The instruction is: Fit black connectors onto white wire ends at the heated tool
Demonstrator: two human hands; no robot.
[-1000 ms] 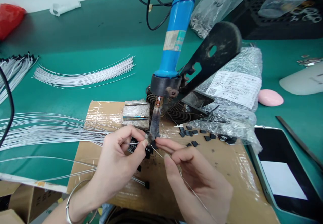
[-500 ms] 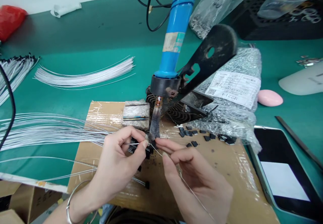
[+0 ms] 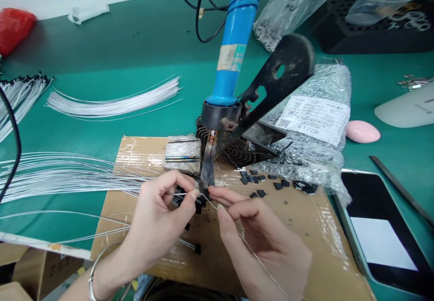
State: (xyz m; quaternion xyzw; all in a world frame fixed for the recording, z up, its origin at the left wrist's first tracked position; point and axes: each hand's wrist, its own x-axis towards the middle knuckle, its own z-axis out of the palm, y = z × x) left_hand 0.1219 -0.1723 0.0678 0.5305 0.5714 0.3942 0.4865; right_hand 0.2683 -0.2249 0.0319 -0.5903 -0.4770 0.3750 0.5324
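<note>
Just below the tip of a blue soldering iron [image 3: 233,43], we see a pale wire [image 3: 179,194] gripped between the left hand's [image 3: 161,222] thumb and forefinger, its tip too small for us to read. The right hand [image 3: 264,242] pinches a thin silvery strand [image 3: 259,260] between its fingers, the strand's end pointing to the same spot under the iron; whether they touch, we cannot tell. We judge this piece to be midway, its joint not yet complete.

Left of the iron, a long fan of wires [image 3: 84,174] runs in behind the left hand, and by our reading many of these remain to be worked. Below the iron, a few black-ended wires [image 3: 195,247] lie on cardboard [image 3: 305,246]; to its right, small black pieces [image 3: 261,193] lie scattered. Farther out on the green table [image 3: 135,57], left of the iron, a plain bundle [image 3: 115,97] looks untouched to us, while a black-tipped bundle [image 3: 23,93] at the far left appears further along.
</note>
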